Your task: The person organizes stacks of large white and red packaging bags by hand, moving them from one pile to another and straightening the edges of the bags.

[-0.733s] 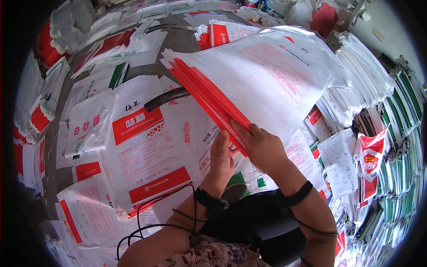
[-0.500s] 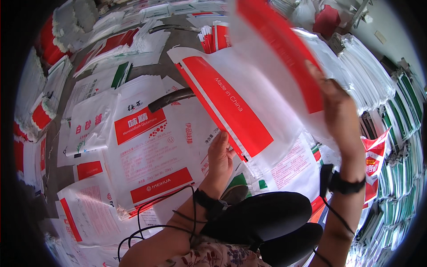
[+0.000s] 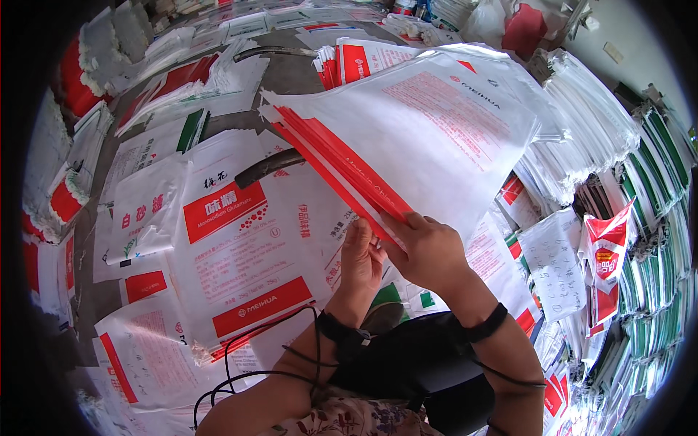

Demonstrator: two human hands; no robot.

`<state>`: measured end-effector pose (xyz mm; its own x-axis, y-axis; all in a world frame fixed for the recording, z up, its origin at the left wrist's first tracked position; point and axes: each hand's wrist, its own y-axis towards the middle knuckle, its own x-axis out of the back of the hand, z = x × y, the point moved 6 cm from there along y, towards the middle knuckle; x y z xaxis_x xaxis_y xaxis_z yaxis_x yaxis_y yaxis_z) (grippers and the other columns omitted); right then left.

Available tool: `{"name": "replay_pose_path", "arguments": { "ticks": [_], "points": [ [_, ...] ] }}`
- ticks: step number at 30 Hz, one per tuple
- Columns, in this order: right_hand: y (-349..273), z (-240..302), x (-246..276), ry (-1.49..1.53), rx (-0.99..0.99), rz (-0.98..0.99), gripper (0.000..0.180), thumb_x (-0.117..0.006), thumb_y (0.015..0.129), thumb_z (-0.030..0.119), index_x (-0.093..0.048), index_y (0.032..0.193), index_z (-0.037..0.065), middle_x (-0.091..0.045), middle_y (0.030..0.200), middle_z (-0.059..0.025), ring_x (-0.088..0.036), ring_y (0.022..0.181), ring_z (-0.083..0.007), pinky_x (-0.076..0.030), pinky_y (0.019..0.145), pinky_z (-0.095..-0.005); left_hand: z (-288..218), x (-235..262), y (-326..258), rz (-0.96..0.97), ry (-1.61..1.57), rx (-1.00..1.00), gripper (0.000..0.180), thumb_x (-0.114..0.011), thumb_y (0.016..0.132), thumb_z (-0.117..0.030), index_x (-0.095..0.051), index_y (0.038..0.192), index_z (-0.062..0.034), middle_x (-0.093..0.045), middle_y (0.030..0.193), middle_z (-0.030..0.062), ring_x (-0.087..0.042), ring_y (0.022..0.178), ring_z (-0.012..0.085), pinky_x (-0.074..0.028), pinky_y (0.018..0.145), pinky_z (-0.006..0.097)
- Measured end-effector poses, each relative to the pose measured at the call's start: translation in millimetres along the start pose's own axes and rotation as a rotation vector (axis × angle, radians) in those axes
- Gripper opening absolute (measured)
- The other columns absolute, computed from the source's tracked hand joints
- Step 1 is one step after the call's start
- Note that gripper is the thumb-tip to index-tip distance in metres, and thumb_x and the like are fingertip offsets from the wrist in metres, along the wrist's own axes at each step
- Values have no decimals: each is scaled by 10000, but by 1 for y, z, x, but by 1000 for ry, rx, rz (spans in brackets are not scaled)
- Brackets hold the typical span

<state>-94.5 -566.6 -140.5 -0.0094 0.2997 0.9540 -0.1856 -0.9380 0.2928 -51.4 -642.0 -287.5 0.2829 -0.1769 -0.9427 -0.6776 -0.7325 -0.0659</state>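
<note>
A layered bundle of white printed sacks with red bands slants across the middle, its red edges stacked along the lower left side. My right hand lies over the near end of the red edge, fingers closed on the sacks. Just left of it, my left hand is closed with thumb up at the same near corner; its fingertips are partly hidden. Both wrists wear black bands, with a thin black cable looping by the left forearm.
Flat white sacks with red print cover the floor at the left. A dark curved bar pokes out from under the bundle. Tall piles of folded sacks line the right side, near a crumpled red and white bag. More piles stand far left.
My right hand has come down and left from the raised sack to the near red edge. The lifted sack now lies on the others. My left hand has barely moved.
</note>
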Motion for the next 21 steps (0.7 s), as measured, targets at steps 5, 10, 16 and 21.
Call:
{"name": "replay_pose_path", "arguments": {
  "ticks": [5, 10, 16, 21],
  "points": [
    [0, -6, -1, 47, -43, -7, 430, -650, 856, 144, -631, 1285, 123, -640, 910, -90, -668, 769, -274, -553, 659, -399, 2, -2, 1, 83, -18, 6, 249, -650, 968, -314, -614, 1114, -117, -646, 993, -19, -625, 943, 94, -534, 819, 260],
    [5, -71, 27, -65, 5, -81, 538, -571, 832, 44, -580, 1350, 187, -644, 898, -135, -659, 788, -320, -548, 664, -429, 3, 8, 3, 17, 86, 35, 212, -653, 972, -248, -605, 1122, -105, -665, 1084, 23, -631, 1103, 156, -549, 899, 335],
    [17, -33, 160, -222, -106, -351, 657, -541, 882, -77, -483, 1463, 225, -696, 1055, -189, -708, 761, -311, -575, 653, -406, -29, 1, -10, -111, 262, -72, 262, -656, 960, -162, -553, 1189, -88, -654, 1081, 47, -624, 1079, 179, -535, 968, 435],
    [4, 8, 81, -339, 56, -129, 693, -590, 780, -51, -551, 1404, 249, -643, 1234, -145, -676, 796, -247, -569, 685, -373, -16, -22, -11, -4, 416, 21, 239, -668, 945, -140, -547, 1144, -87, -653, 1090, 28, -617, 1066, 151, -571, 870, 419]
  ]
}}
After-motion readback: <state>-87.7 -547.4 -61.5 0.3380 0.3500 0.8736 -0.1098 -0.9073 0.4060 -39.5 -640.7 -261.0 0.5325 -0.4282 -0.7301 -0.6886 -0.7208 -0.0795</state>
